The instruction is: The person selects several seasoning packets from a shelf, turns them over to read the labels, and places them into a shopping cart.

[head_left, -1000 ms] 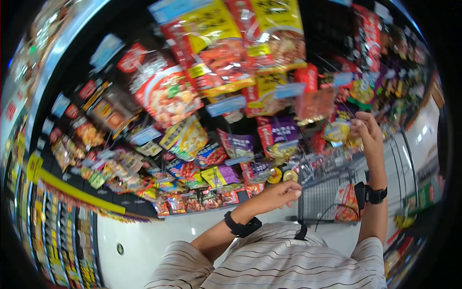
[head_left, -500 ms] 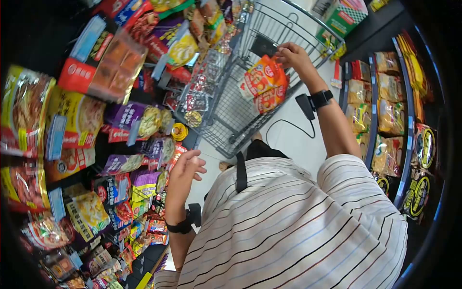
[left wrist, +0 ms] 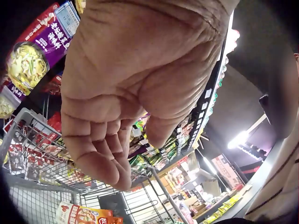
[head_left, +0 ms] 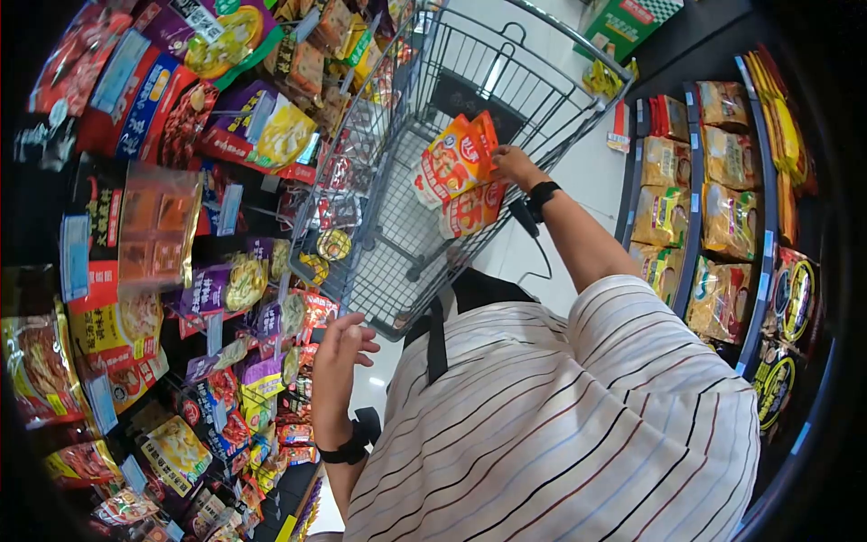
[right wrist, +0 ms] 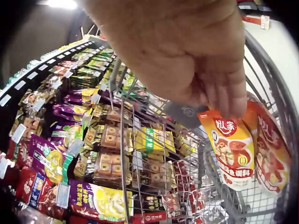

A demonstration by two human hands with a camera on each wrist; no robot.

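Note:
My right hand (head_left: 517,168) reaches into the shopping cart (head_left: 375,226) and pinches the top of an orange-and-white seasoning packet (right wrist: 232,151). The packet has a red logo and a picture of a dish. Beside it in the cart leans a second packet of similar look (right wrist: 272,156). The curled fingers hide the upper edge of the held packet. My left hand (head_left: 336,370) is held up by the shelf with its fingers loosely bent and nothing in them. In the left wrist view, the palm of the left hand (left wrist: 126,93) fills the middle.
A shelf of hanging food packets, among them purple ones (head_left: 226,287), runs along the left, close to the cart's side. On the right stands a rack of bagged goods (head_left: 727,217). A green box (head_left: 632,27) sits beyond the cart's handle.
The view has swung from the shelf to the cart. My right hand came down from beside the shelf to the orange packets in the cart. The left hand stayed low near the shelf.

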